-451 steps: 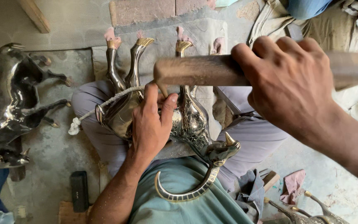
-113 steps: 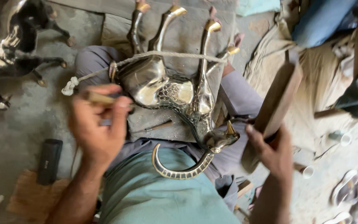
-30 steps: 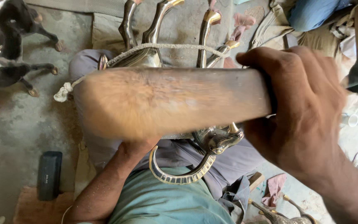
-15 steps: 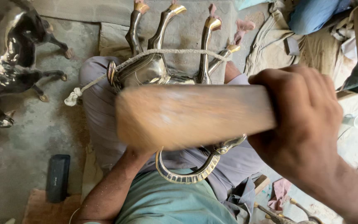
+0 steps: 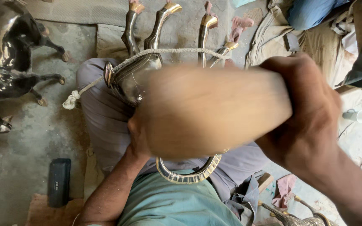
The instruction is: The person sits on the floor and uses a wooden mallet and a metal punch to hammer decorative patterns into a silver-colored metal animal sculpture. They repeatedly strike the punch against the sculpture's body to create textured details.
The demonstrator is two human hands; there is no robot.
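Metal animal figure [image 5: 141,77] lying legs-up across the person's lap, its curved horn [image 5: 189,175] nearest the body. Left hand [image 5: 137,136], mostly hidden behind the mallet, rests on the figure; its opening cannot be told. Right hand [image 5: 304,115], fully closed, grips a blurred wooden mallet [image 5: 210,111] above the figure. Far left: polished horse figures [image 5: 9,62].

One item of this kind is seen: a flat black rectangular case [image 5: 59,182] lying lengthwise on the grey concrete floor [image 5: 21,146] at lower left, beside the seated person's leg. A small pale label is carried on its top face. No signs or screens are seen.
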